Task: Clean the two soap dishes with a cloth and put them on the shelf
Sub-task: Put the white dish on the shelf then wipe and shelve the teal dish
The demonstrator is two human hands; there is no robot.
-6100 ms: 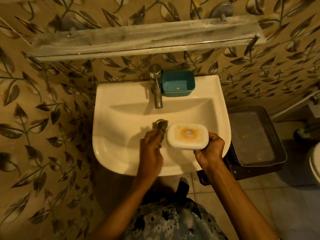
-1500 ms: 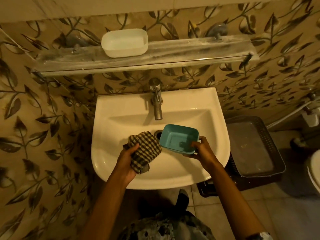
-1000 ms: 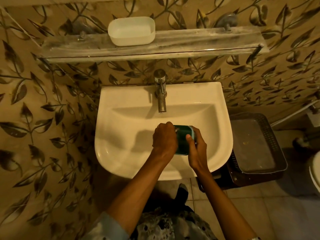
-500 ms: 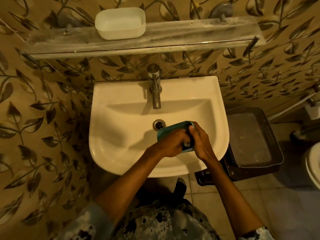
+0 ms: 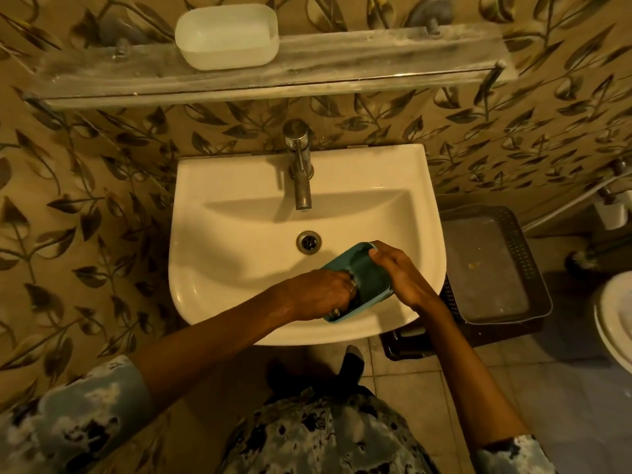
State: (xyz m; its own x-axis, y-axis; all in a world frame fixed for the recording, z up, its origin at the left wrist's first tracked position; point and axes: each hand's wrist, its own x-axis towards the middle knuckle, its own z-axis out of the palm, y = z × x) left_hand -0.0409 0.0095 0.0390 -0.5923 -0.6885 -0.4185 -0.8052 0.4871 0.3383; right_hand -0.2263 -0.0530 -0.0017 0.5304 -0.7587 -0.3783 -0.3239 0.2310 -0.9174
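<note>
A teal soap dish (image 5: 367, 275) is held tilted over the right front of the white sink (image 5: 239, 268). My right hand (image 5: 400, 275) grips its far right edge. My left hand (image 5: 318, 295) is pushed into the dish with the checked cloth (image 5: 354, 297) bunched under its fingers, so only a dark scrap of cloth shows. A white soap dish (image 5: 227, 35) stands upright on the left half of the dusty glass shelf (image 5: 376, 59) above the sink.
A chrome tap (image 5: 301, 169) stands at the back of the sink, with the drain (image 5: 308, 241) just left of the dish. A dark plastic basket (image 5: 492, 265) sits low on the right, and a white toilet rim (image 5: 614, 323) shows at the far right edge.
Six seconds ago the white dish was in my right hand; it now stands on the shelf. Since then my right hand took the teal dish, and my left hand pressed the cloth inside it.
</note>
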